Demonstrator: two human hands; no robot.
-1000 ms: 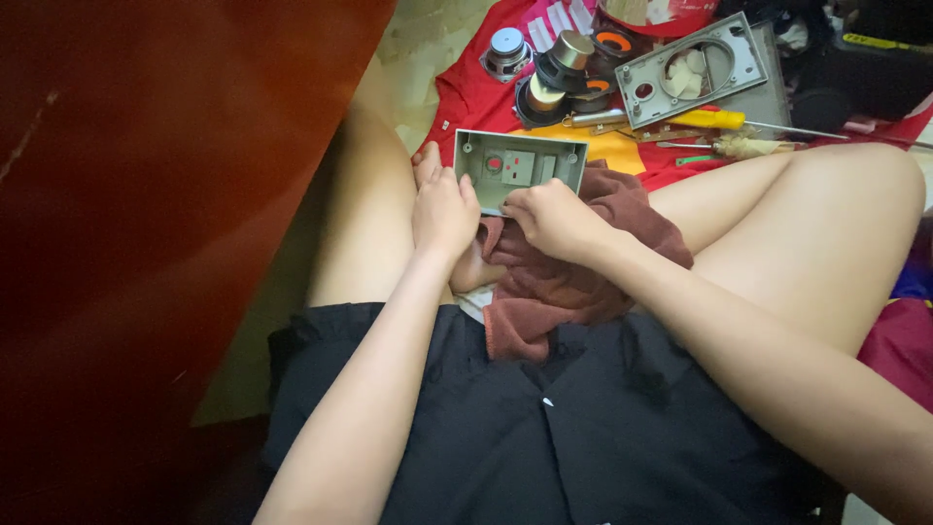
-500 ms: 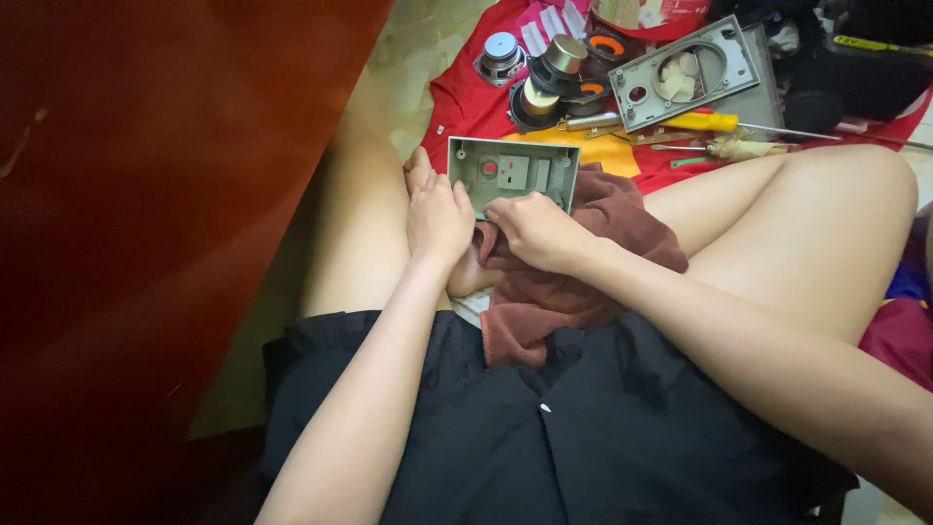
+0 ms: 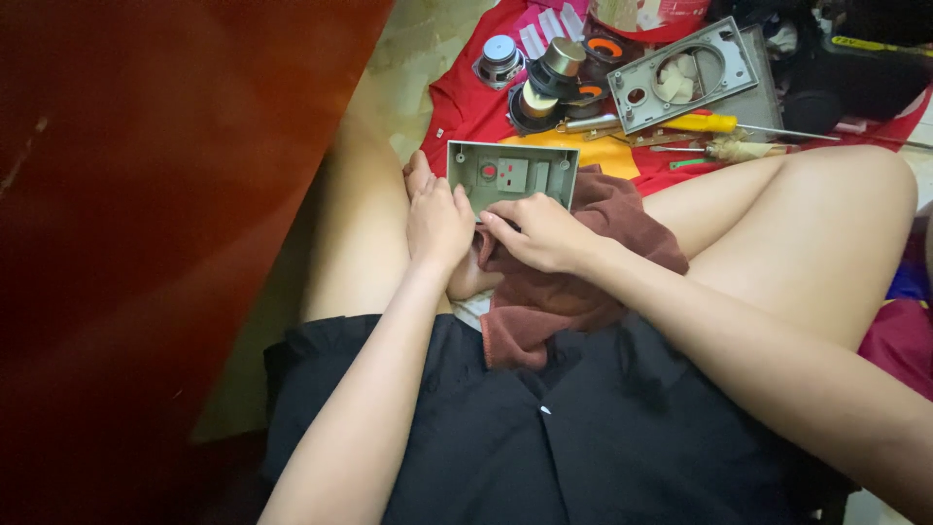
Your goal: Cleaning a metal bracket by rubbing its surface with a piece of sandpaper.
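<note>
Small open casing held over the lap, loose parts spread on a cloth beyond it.

The casing [image 3: 512, 175] sits between the two hands, above the person's crossed legs: the left hand [image 3: 435, 219] grips its left edge, the right hand [image 3: 539, 233] lies at its lower right edge. A rag [image 3: 573, 282] is draped over the lap under the right hand and just behind the casing. Beyond the casing, on a spread cloth [image 3: 466, 107], lie speaker parts [image 3: 549, 73]; to their right lies a panel with a round hole [image 3: 685, 73]. A screwdriver [image 3: 714, 123] lies just in front of that panel. A wooden surface [image 3: 146, 214] fills the left side.
</note>
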